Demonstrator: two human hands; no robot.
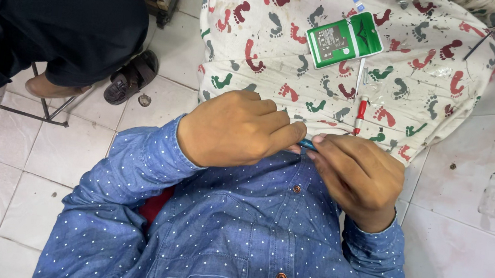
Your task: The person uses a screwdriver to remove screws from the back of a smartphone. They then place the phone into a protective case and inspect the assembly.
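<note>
so both hands are bunched up close to the chest here, right over the blue dotted shirt point(235, 238). left hand point(233, 128) is curled into a loose fist with thumb and forefinger pinched down on one end of a small thin blue thing point(308, 144), and the right hand point(359, 175) meets it from the other side, fingertips closed on the other end. so both grips are clamped on that same little piece, hands almost touching each other. most of it is buried between the fingers, so i can't tell what it actually is, maybe a bit of wire or a small tool tip. looks to me like the fiddly middle step, working the piece between the fingertips, twisting or pulling at it. i'd guess whatever comes after needs a steady pinch from both sides and small careful finger moves, since there's barely anything to hold on to. beyond the hands there's the surface covered with a white cloth with footprint pattern point(271, 47), and on it a green circuit board point(343, 39) near the far edge, with a red-tipped pen-like tool point(361, 112) lying just past the right hand. another person in dark clothes point(36, 12) sits off to the left, sandal point(131, 76) on the tiled floor point(465, 260).
</note>
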